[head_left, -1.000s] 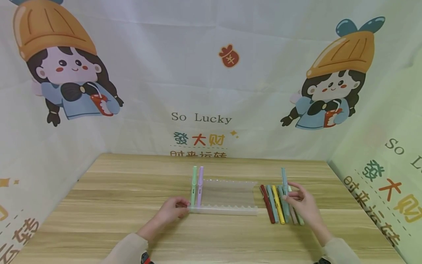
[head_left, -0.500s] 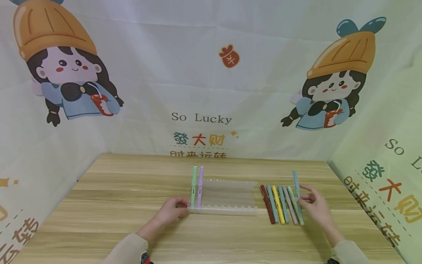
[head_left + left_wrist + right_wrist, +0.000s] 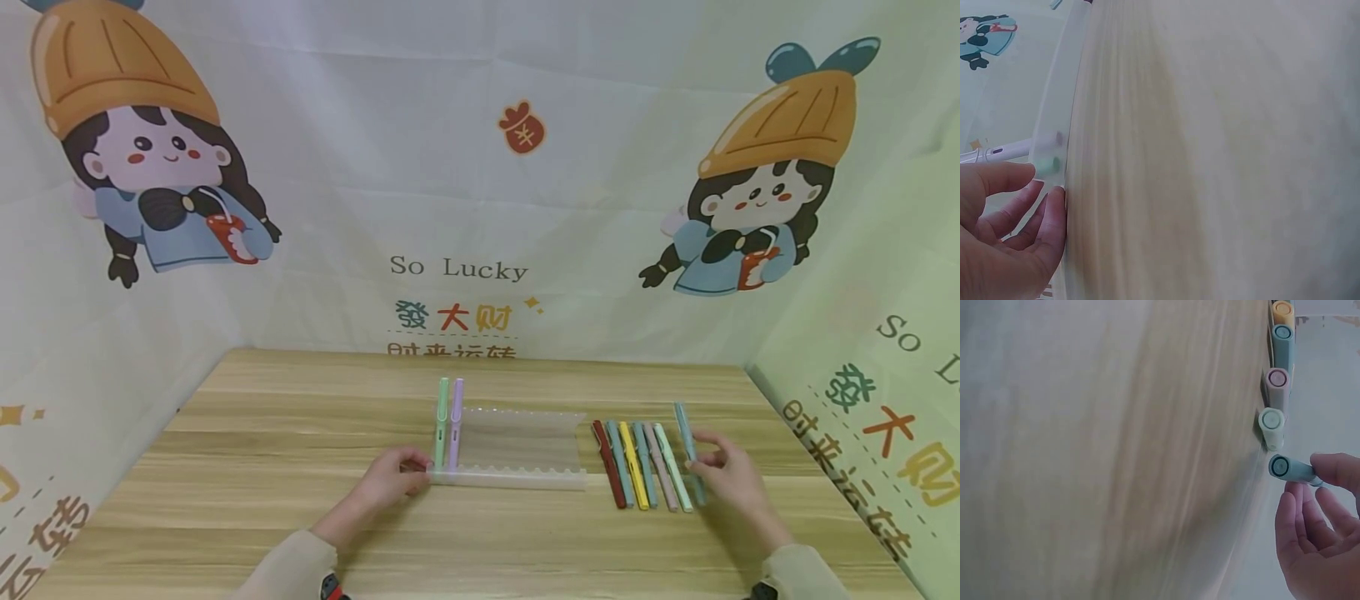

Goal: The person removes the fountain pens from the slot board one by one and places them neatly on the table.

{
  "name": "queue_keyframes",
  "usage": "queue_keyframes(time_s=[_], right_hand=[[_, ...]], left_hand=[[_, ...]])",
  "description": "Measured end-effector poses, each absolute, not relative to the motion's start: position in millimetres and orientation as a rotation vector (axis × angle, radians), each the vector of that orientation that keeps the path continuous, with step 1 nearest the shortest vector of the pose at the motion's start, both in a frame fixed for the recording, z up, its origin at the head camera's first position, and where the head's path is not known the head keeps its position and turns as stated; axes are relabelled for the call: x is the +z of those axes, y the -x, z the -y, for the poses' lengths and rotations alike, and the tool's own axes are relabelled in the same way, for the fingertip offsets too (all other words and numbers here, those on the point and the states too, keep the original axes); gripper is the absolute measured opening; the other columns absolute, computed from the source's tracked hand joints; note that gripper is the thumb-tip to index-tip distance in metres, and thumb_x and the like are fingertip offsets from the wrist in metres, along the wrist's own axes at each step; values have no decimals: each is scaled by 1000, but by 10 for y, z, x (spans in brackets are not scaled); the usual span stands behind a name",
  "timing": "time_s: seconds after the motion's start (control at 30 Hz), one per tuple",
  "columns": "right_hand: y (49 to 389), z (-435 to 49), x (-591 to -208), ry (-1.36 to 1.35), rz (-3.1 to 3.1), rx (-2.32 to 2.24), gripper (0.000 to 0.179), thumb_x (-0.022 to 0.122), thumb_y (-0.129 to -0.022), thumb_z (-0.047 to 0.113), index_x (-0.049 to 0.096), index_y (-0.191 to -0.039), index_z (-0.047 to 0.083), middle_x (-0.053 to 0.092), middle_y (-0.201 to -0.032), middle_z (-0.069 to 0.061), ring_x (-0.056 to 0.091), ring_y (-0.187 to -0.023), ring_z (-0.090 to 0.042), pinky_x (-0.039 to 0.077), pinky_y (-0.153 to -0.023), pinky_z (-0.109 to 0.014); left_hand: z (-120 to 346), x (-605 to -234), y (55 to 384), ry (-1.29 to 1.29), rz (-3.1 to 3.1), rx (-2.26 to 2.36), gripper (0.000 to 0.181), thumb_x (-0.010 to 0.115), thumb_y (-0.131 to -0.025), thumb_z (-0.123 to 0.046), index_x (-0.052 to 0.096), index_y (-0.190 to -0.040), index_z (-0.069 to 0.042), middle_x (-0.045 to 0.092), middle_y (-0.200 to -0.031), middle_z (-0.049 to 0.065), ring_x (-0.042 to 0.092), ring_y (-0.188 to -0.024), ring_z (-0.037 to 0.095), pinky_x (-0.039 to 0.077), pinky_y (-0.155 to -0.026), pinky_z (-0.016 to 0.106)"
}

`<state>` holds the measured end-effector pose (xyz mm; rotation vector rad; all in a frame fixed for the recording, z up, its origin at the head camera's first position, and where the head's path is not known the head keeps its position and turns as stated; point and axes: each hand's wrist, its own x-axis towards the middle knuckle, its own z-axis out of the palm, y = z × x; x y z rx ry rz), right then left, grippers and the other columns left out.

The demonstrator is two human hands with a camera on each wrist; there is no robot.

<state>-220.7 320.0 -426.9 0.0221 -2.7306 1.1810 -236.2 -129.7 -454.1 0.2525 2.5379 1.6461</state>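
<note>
At the right of the pen row, my right hand [image 3: 731, 475] pinches a blue pen [image 3: 684, 429] between thumb and fingers. The pen tilts, its far end raised; the right wrist view shows its round end beside the pale mint pen [image 3: 1271, 422]. My left hand [image 3: 392, 477] pinches the left end of a clear plastic pen holder [image 3: 517, 479] with a notched front strip. A green pen [image 3: 442, 417] and a purple pen [image 3: 456, 417] lean in its leftmost notches. The left wrist view has the thumb and fingertips at the strip's end [image 3: 1054, 112].
Left to right in the row lie a dark red pen [image 3: 609, 467], a blue one, a yellow pen [image 3: 635, 468], another blue one, a pinkish pen [image 3: 663, 471] and the mint one. Printed cloth [image 3: 600, 208] hangs behind the wooden table [image 3: 300, 417].
My right hand has carried the blue pen rightward over the row and lowered it beyond the mint pen. The left hand and the holder have stayed put.
</note>
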Motion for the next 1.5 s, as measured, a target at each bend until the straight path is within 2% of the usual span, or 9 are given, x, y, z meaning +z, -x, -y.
queue_keyframes(time_s=[0.2,0.47,0.7,0.9,1.5], right_hand=[[2231,-3248,-4299,-30,2818,1080,40,61,-78,4,47,-113,-10,60,-77,-12,53,-66,-19,41,-55,-31],[2269,-3276,-4319,-10,2909,964,39,60,-76,8,50,-109,-11,61,-79,-14,56,-72,-29,44,-60,-40],[2304,-3291,-4342,10,2940,940,39,60,-76,10,51,-108,-10,60,-79,-14,56,-72,-30,44,-60,-41],[2328,-3297,-4342,9,2962,922,37,61,-76,10,52,-106,-9,60,-83,-18,55,-76,-34,44,-64,-45],[2335,-3275,-4358,-22,2950,969,33,59,-77,8,53,-103,-11,60,-80,-16,55,-74,-31,45,-63,-43]], left_hand=[[1296,-4542,2361,-249,-2539,1645,17,60,-77,2,58,-93,7,56,-80,7,52,-70,16,48,-60,31],[1298,-4562,2379,-247,-2542,1644,17,60,-77,2,58,-93,7,56,-80,6,52,-70,16,48,-59,30],[1301,-4564,2380,-250,-2537,1650,17,61,-77,1,57,-93,7,56,-80,6,52,-69,16,47,-59,30],[1307,-4561,2376,-253,-2532,1656,18,61,-77,1,57,-93,7,56,-80,7,52,-70,16,47,-59,31],[1312,-4563,2375,-277,-2540,1639,18,61,-77,1,57,-93,7,56,-80,7,52,-71,16,48,-60,30]])
